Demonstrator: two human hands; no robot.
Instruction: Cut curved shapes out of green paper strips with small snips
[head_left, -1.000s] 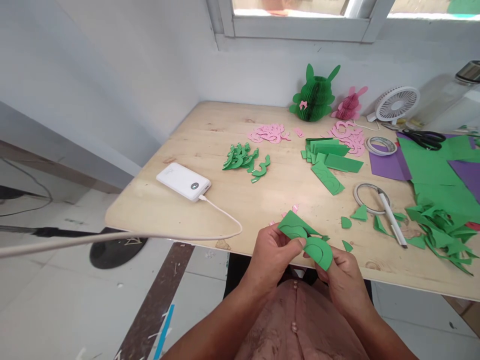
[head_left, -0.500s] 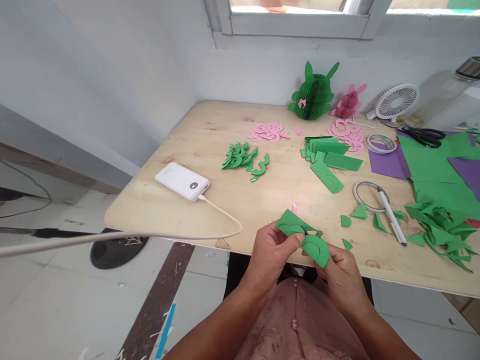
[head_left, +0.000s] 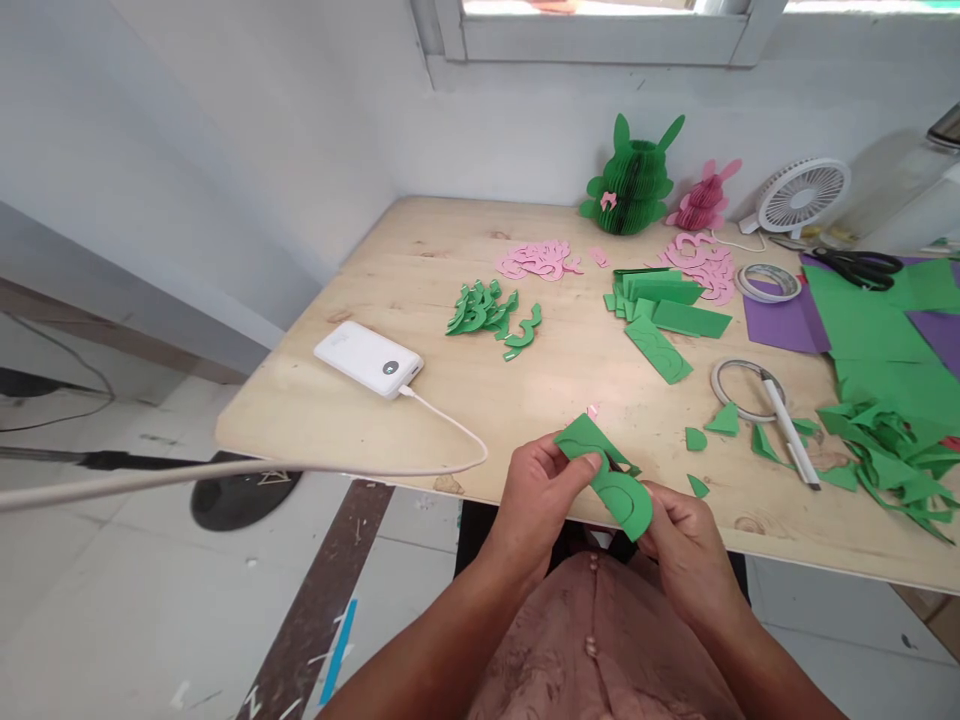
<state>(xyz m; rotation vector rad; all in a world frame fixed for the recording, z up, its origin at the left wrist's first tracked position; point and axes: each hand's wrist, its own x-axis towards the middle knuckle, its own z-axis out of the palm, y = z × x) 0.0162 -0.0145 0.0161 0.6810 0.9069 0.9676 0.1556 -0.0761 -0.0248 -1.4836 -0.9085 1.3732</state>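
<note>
L hand (head_left: pixel 536 492) pinching green paper (head_left: pixel 621 498) w/ thumb & fingers; R hand (head_left: pixel 682 530) at its R edge (pinch partly hidden, can't tell); scraps (head_left: pixel 695 438) just past R fingers.

top (head_left: pixel 637 650): dusty pink-brown; creased cloth, faintly patterned; seam down the centre front; small round buttons (head_left: pixel 592 647) of similar tone set along it | left hand (head_left: pixel 544 490): bare; forearm uncovered | right hand (head_left: pixel 686 540): bare; forearm uncovered | legwear (head_left: pixel 474 540): near black; showing beside the table's near edge (head_left: pixel 825 555)
</note>
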